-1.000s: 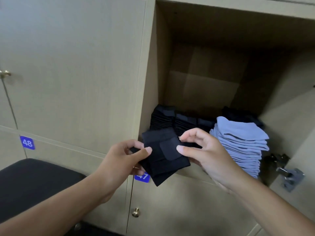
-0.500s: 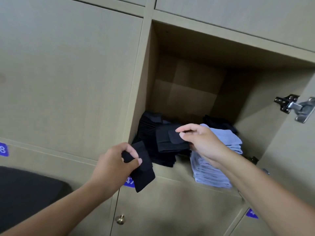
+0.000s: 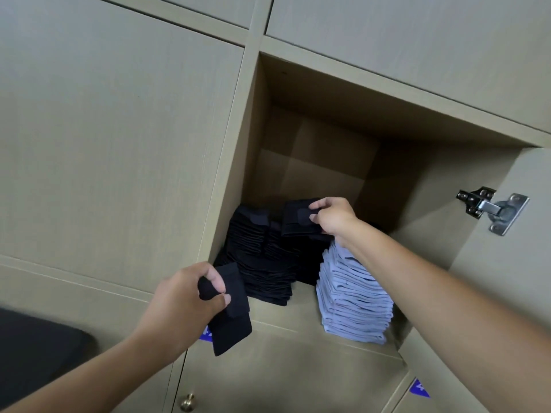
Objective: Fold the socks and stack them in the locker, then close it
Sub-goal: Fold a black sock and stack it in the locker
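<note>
Now, through the head camera, the pair of black socks is seen split between the hands: a moment ago both pieces were held together in front of the locker, and one has since been carried inside. The right hand is reached deep into the open locker, and a folded black sock is pinched between its thumb and fingers, held just above the black stacks along the left wall. Whether that sock is already resting on the pile cannot be told. The left hand is kept outside, at the front edge of the shelf, and a second folded black sock is gripped in its curled fingers and left hanging down over the door below. From this it is judged that the stacking is well advanced, with one piece about to be set down, another waiting, and the closing not yet begun. A tall stack of light blue socks is seen beside the black ones, to the right. As for the surroundings, a wall of pale wood-grain lockers is shown, the locker door is swung open at the right with its metal hinge exposed, a brass knob is fitted on a lower door, and a dark padded seat is glimpsed at the lower left.
</note>
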The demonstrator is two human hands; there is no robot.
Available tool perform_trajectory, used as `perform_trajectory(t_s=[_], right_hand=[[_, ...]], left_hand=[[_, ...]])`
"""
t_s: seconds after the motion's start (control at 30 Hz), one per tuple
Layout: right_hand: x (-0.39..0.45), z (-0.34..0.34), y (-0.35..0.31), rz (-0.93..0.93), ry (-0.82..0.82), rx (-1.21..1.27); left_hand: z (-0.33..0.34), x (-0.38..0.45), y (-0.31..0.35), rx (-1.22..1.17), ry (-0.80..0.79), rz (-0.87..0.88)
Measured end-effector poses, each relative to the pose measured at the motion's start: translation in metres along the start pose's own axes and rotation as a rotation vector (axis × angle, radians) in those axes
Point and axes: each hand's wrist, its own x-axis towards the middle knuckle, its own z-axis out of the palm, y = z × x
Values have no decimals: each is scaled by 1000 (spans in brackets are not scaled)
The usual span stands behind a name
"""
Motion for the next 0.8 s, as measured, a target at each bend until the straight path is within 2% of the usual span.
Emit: perform_trajectory(t_s=[0.2, 0.4, 0.7, 0.8], right_hand=[[13, 21, -10, 148, -64, 134], [27, 34, -5, 223, -183, 88], [64, 43, 27, 133, -172, -53], [63, 48, 26, 60, -130, -233]], left_hand=[[1, 5, -1, 6, -5, 10], [2, 6, -4, 30, -23, 26], [-2, 9, -9, 20, -45, 37], [-2, 8, -9, -13, -56, 42]])
